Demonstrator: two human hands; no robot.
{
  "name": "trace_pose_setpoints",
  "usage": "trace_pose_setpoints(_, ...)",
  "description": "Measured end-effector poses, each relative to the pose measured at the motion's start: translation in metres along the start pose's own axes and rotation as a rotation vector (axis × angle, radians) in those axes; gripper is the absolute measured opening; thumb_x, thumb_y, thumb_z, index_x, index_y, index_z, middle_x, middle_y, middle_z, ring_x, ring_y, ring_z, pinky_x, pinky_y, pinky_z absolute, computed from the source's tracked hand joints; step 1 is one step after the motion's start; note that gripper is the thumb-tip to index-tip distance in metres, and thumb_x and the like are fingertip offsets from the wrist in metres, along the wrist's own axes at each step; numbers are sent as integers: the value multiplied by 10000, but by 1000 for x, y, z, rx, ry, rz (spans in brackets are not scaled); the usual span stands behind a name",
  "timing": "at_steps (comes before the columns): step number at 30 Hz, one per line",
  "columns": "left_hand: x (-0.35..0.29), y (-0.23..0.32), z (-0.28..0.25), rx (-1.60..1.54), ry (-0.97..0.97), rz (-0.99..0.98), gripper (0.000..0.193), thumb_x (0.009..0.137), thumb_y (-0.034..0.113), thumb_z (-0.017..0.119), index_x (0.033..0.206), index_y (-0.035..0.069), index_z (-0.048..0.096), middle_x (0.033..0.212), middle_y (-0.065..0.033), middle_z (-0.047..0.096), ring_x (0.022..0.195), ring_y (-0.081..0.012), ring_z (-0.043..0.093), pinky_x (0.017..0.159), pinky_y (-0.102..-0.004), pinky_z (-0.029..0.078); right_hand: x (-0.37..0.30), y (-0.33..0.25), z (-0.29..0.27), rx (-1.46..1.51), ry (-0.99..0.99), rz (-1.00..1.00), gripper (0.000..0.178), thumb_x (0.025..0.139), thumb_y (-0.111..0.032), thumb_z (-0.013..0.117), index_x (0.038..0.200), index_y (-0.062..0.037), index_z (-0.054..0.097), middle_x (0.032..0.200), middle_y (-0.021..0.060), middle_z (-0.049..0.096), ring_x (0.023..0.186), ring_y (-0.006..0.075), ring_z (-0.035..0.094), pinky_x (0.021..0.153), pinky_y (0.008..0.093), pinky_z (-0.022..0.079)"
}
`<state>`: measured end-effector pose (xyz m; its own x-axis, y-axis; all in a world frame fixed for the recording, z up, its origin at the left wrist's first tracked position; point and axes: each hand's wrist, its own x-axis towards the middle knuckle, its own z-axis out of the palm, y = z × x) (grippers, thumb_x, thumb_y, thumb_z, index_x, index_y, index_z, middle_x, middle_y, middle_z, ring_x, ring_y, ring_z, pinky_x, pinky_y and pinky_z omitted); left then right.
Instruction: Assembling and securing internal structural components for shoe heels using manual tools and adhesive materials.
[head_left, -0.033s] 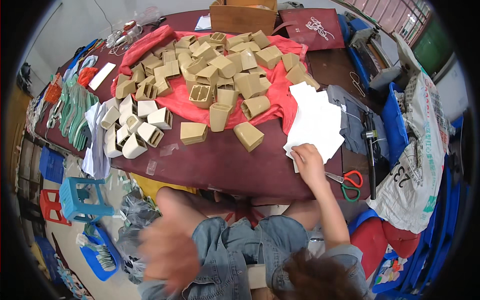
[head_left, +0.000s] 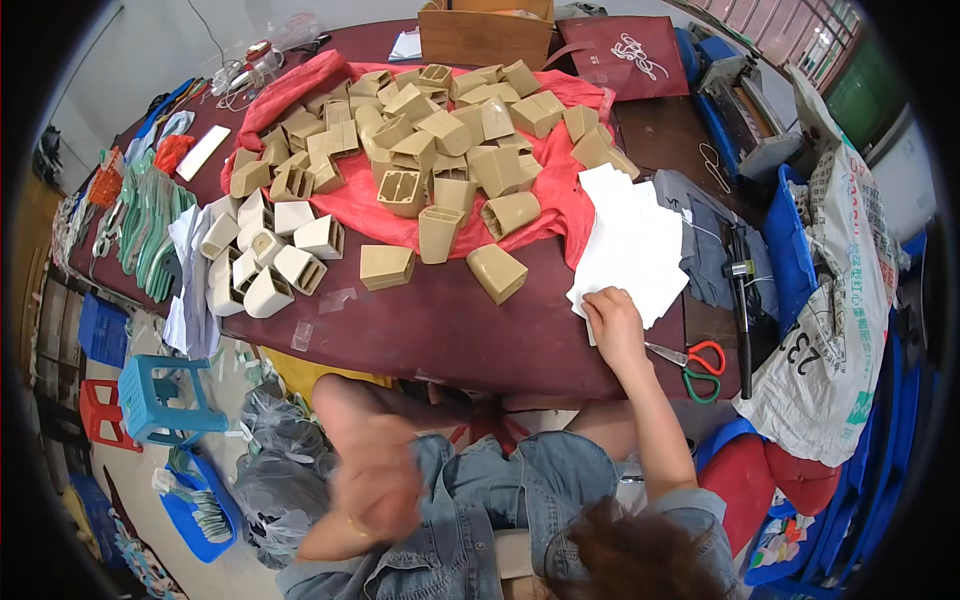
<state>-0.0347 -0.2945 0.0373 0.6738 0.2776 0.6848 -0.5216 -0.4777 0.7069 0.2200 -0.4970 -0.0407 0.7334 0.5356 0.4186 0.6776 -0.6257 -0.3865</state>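
Note:
My right hand (head_left: 613,322) is at the near left corner of a fanned pile of white paper sheets (head_left: 632,235). Its fingers are bent and pinched together on the paper's edge. Over my lap, my left hand (head_left: 375,485) is smeared by motion, so its fingers cannot be made out. Close to my right wrist lie scissors (head_left: 703,368) with one red and one green handle. Beige hollow tapered pieces (head_left: 497,272) are heaped across the table, two of them lying apart toward me. A cluster of white pieces (head_left: 268,291) of similar shape sits to their left.
Red plastic sheeting (head_left: 350,205) lies under the beige heap on the dark red table (head_left: 440,335). Grey folded cloth (head_left: 708,240) and a black rod (head_left: 740,300) are at right, beside a white woven sack (head_left: 835,330). A blue stool (head_left: 168,398) stands at lower left.
My left hand has moved to the right and slightly up over my lap. My right hand has stayed nearly in place at the paper, shifting only slightly.

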Motion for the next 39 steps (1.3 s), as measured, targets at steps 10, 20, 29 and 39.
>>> trace_pose_setpoints(10,-60,-14,36,38,-205,-357,114,860,99,577,941,20,574,918,-127,563,851,-301,542,747,-387,437,17,-15,49,-582,-375,-313,124,724,-56,573,635,-49,658,622,131,623,598,285,640,540,410,505)
trace_pose_setpoints(20,-75,-9,47,-69,-87,-538,177,927,203,522,914,31,559,848,-60,528,781,-154,564,669,-326,457,30,33,5,-244,-172,-166,58,703,-35,564,730,15,575,744,190,558,742,382,562,673,451,440)
trace_pose_setpoints(29,-29,-81,59,-1424,-214,-1274,586,941,540,365,1268,59,436,1192,-136,557,1074,-249,565,930,-407,458,-33,-138,-61,300,-422,-659,231,612,-91,679,825,-57,596,847,92,549,787,295,540,715,395,424)
trace_pose_setpoints(39,-29,-58,11,-1458,150,-1140,553,952,418,437,1344,35,370,1272,-144,517,1135,-287,540,972,-423,425,-64,-151,-32,341,-404,-711,109,680,-61,626,755,-66,547,773,52,492,733,218,495,655,338,407)
